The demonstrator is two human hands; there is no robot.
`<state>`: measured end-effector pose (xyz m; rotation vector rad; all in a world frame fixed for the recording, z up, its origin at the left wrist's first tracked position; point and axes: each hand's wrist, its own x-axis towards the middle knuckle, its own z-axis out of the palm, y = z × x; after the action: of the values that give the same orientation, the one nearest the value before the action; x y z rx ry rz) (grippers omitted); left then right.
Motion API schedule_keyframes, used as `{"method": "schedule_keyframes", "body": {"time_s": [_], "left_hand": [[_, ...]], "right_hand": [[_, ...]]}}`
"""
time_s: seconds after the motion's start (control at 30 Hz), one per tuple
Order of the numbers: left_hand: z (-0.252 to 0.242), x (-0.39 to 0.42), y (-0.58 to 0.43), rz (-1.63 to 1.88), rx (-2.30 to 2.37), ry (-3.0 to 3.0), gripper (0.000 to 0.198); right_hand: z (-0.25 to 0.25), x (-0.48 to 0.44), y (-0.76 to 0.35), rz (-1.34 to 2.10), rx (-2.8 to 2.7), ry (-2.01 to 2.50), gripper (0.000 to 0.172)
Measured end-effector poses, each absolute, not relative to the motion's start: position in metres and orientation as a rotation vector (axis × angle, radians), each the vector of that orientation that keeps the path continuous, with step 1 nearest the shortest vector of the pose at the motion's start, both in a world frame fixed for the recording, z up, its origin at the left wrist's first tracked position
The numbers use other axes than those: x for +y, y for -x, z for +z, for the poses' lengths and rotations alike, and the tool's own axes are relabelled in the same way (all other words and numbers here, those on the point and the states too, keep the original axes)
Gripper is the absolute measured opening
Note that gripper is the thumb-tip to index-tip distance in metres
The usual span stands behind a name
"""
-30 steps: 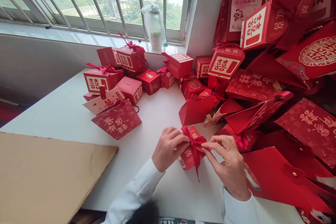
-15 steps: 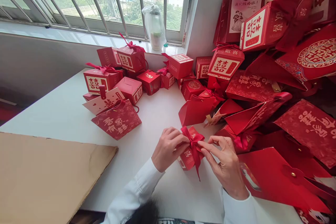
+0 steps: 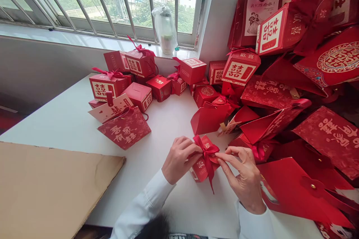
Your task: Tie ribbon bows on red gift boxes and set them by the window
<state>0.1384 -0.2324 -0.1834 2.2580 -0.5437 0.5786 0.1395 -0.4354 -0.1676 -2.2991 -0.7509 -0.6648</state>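
Observation:
A small red gift box [image 3: 200, 167] with white characters rests on the white table [image 3: 70, 123] near its front edge. A red ribbon bow [image 3: 208, 155] is tied on top, one tail hanging down toward me. My left hand [image 3: 179, 158] grips the box's left side, fingertips pinching the bow's left loop. My right hand [image 3: 244, 177] pinches the bow's right loop between thumb and forefinger. Both wrists wear white sleeves.
Several red gift boxes [image 3: 140, 95] cluster at the table's back. A heap of red paper bags [image 3: 308, 82] and boxes fills the right side. A flat cardboard sheet [image 3: 50, 186] lies at front left. A plastic-wrapped bottle [image 3: 166, 30] stands on the windowsill.
My right hand shifted slightly along the bow's right loop, first inward, then a little down. The left hand and the box stayed where they were.

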Motion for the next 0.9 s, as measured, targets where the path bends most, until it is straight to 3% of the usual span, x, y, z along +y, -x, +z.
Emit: {"method": "schedule_keyframes", "body": {"time_s": [0.3, 0.9], "left_hand": [[-0.183, -0.232, -0.138, 0.578, -0.536, -2.26, 0.012], [-0.183, -0.233, -0.137, 0.592, -0.529, -2.275, 0.008]], "right_hand": [[-0.174, -0.432, -0.143, -0.633, -0.747, 2.357, 0.025], [-0.162, -0.418, -0.154, -0.585, -0.863, 2.325, 0.014]]}}
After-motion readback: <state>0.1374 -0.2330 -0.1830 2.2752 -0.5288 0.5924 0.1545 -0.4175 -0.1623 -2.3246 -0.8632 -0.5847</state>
